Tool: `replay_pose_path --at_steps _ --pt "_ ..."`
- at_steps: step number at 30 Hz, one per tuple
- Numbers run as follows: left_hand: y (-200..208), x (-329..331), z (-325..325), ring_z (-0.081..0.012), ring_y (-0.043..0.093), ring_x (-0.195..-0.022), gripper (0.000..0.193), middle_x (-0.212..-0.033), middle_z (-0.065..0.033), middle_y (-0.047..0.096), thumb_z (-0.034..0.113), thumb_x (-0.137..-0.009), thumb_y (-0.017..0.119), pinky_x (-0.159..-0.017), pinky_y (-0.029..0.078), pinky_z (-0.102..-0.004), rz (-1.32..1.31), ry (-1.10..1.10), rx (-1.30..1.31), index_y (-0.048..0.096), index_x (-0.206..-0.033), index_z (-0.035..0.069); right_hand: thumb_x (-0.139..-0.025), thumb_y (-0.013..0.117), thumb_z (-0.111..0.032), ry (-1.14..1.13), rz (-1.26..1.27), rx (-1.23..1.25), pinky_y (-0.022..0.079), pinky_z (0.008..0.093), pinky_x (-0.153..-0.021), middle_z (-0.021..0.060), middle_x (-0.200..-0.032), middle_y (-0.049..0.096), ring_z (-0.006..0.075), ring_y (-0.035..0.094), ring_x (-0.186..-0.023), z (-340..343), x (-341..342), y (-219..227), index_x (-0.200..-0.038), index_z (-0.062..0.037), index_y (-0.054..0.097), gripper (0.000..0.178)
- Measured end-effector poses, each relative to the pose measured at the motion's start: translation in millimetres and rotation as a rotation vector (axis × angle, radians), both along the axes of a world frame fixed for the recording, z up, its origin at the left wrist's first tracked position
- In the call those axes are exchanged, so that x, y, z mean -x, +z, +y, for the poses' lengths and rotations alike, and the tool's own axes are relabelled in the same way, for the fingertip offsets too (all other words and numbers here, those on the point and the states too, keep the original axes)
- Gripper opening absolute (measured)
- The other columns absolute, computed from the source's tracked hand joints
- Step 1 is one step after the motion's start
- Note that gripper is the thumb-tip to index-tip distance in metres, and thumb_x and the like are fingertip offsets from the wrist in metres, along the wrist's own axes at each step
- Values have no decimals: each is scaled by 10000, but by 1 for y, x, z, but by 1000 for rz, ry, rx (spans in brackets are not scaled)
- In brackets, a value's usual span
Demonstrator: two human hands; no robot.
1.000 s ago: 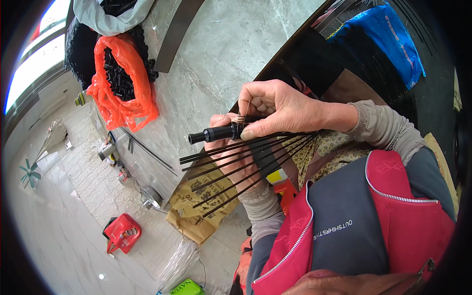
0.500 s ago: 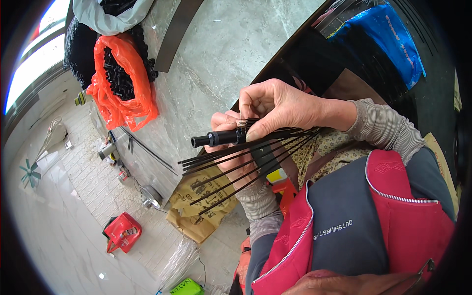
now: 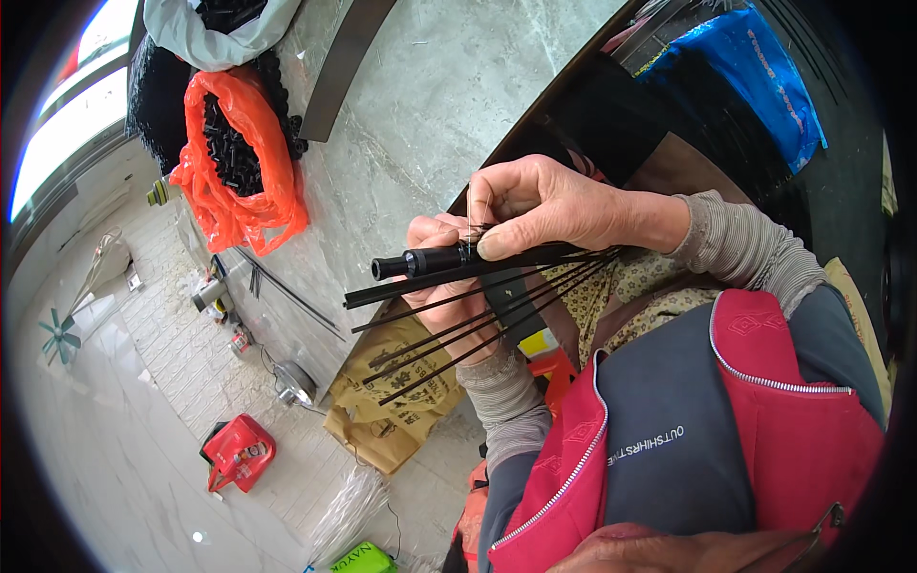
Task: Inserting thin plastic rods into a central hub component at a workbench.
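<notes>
A black plastic umbrella runner [image 3: 435,261], shaped like a stepped tube, lies tilted in my hands. Several thin black ribs [image 3: 435,331] fan out past it and run back toward my lap. My left hand [image 3: 449,304] is closed around the runner from below and behind, its fingers partly covered by the ribs. From above, my right hand [image 3: 549,215] presses its thumb near the runner's collar, where rib ends gather. A fine pale wire [image 3: 490,205] shows between the bent fingers of that hand; its full path is hidden.
Beyond my hands is a grey marble-look table [image 3: 430,105]. An orange plastic bag [image 3: 205,205] of black tube parts stands at its left, beside a white bag [image 3: 224,48]. A blue package [image 3: 755,86] lies at right. On the floor are a brown sack [image 3: 382,420] and red bag [image 3: 241,454].
The runner and ribs have turned slightly, with the lower rib ends shifting a little left and up. My right thumb and fingers have moved slightly at the collar.
</notes>
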State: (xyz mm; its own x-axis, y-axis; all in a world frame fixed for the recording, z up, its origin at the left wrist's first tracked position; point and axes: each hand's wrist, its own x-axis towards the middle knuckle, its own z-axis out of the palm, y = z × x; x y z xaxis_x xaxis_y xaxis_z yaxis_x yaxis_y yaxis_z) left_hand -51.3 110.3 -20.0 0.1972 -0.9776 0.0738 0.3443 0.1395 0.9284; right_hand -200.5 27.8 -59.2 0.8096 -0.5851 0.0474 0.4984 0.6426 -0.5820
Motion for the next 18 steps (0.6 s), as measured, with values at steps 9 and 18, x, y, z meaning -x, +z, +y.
replay_pose_path --at_steps 9,18 --pt "4 4 -5 -256 602 -921 358 -949 -99 575 -19 -753 767 -845 543 -354 88 59 -55 686 -1101 3 -848 746 -43 -31 3 43 461 224 -786 -12 -917 625 59 566 -858 -3 4 2 -932 -38 601 168" --pt "1 6 -14 -230 588 -977 248 -1010 -60 551 27 -849 675 -899 543 -343 -12 -65 95 635 -1093 7 -817 784 -92 107 7 -36 447 225 -722 -17 -868 631 61 563 -799 -16 9 3 -877 -47 612 187"
